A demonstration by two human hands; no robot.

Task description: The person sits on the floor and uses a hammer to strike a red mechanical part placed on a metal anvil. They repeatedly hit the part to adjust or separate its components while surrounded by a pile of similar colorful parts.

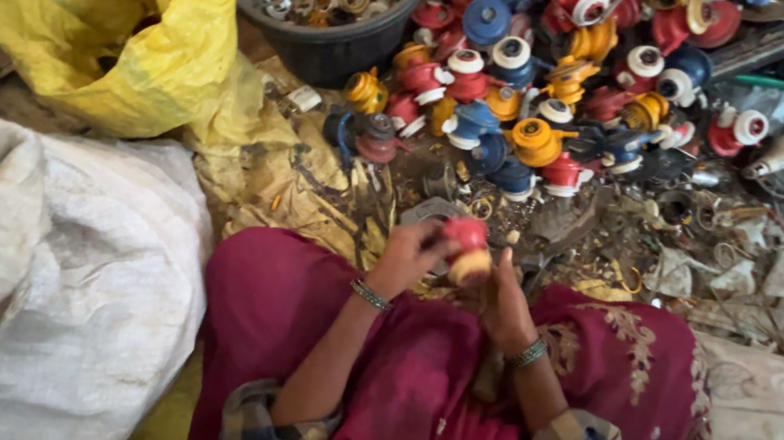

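Both hands are closing their grip on one red and yellow plastic spool (465, 248), left hand (408, 252) at nine o'clock, right hand (504, 300) at four, apparently working it apart above the lap, twelve o'clock pile (552, 80) awaiting.

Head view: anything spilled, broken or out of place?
Nothing stands out as an accident. Both hands, left hand and right hand, hold a red and yellow spool. The spool pile and metal scraps lie scattered loose on the ground.

You are wearing checked sleeves rolled to the elbows, a beaded bangle on each wrist, and a magenta garment with pale embroidery.
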